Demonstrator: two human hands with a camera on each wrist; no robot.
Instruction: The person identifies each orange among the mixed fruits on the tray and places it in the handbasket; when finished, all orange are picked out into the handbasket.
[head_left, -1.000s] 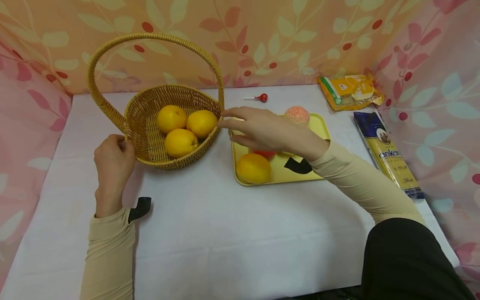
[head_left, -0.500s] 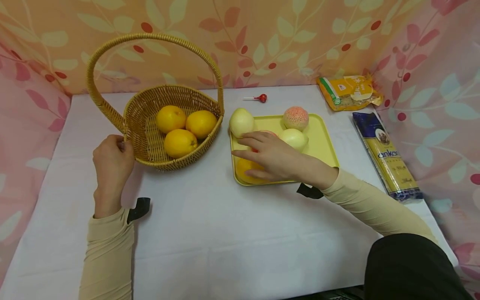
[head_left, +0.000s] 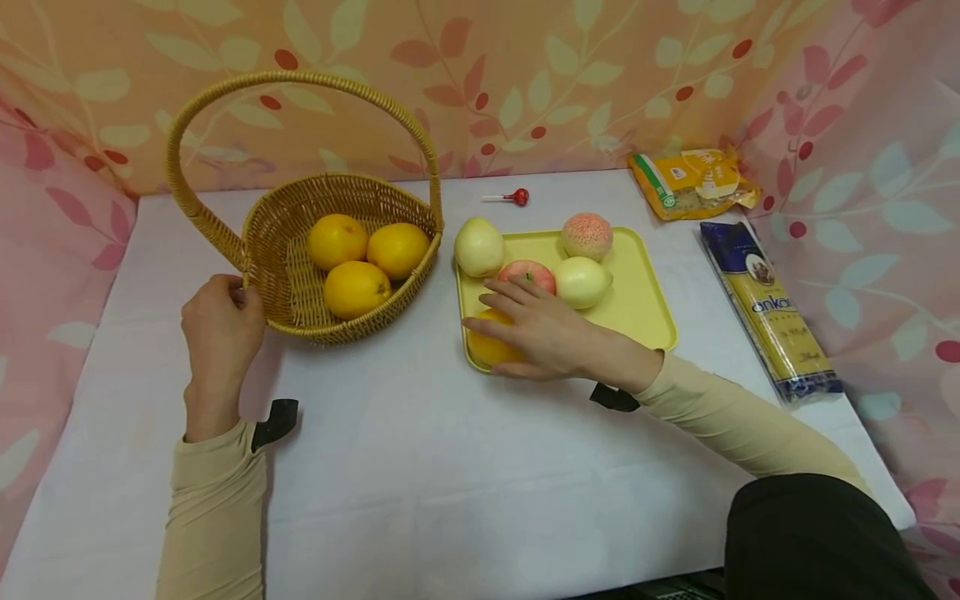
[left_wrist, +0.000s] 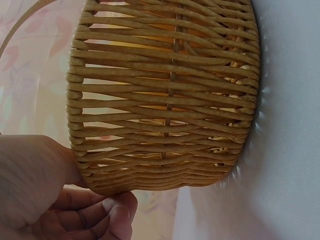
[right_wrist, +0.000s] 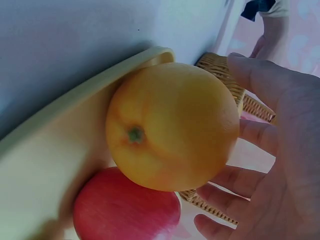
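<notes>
My left hand [head_left: 223, 321] pinches the left rim of the wicker basket [head_left: 296, 300] near the foot of its tall handle. The left wrist view shows thumb and fingers at the woven edge [left_wrist: 107, 187]. Inside the basket lie several oranges [head_left: 357, 290]. My right hand [head_left: 551, 333] hovers at the front left of the yellow tray [head_left: 637, 317], fingers spread over another orange [right_wrist: 172, 127]. In the right wrist view the thumb stands apart from that fruit; finger contact is unclear. Beside it are a red apple [right_wrist: 125, 205] and pale green-yellow fruits [head_left: 582, 282].
A pinkish speckled round fruit [head_left: 587, 237] sits at the tray's back, and a second pale fruit [head_left: 480, 247] at its back left corner. Behind lies a red lollipop [head_left: 519, 197]. An orange food bag [head_left: 693, 183] and a blue-gold packet [head_left: 772, 312] lie to the right.
My right hand has moved from the basket's right rim down and right to the orange on the tray, its fingers spreading over it. The left hand stays on the basket rim.
</notes>
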